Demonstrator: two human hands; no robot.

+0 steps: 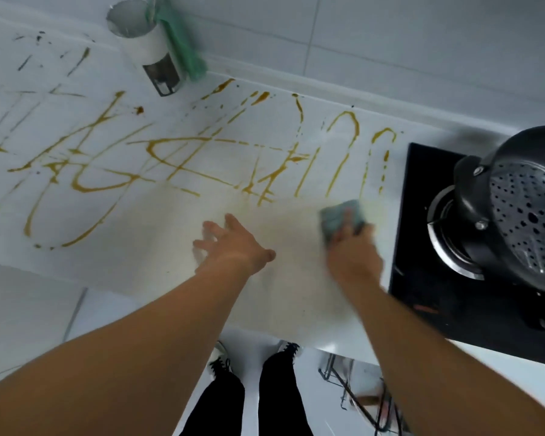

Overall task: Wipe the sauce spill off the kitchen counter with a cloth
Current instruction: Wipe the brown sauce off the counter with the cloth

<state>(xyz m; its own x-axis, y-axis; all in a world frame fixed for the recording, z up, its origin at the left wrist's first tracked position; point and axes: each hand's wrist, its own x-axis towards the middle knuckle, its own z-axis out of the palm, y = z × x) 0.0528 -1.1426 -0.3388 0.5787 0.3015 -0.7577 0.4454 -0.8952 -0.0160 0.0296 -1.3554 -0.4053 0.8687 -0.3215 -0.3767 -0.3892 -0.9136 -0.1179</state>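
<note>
— Nearest the counter's front edge, what is seen?
— A pale, smeared patch of the counter [158, 272] is seen, so wiping is judged to be under way. The left hand [233, 243] is spread flat on it, fingers straight, nothing held.

— And the cloth?
— A grey-green cloth [340, 218] is gripped by the right hand [353, 250], fingers curled over it, and pressed to the surface just beside the black hob [422, 272]. Both are blurred, so the exact finger hold cannot be told.

— What is left?
— Beyond the hands, most of the sauce spill [158, 152] is untouched: brown lines are strewn across the middle and left, up to a white cylinder [145, 45] near the wall.

— What is called for next?
— By judgement, the cloth should be carried away from the body and leftward over those lines, pressed firmly, and kept clear of the pot [516, 196] on the burner
</note>
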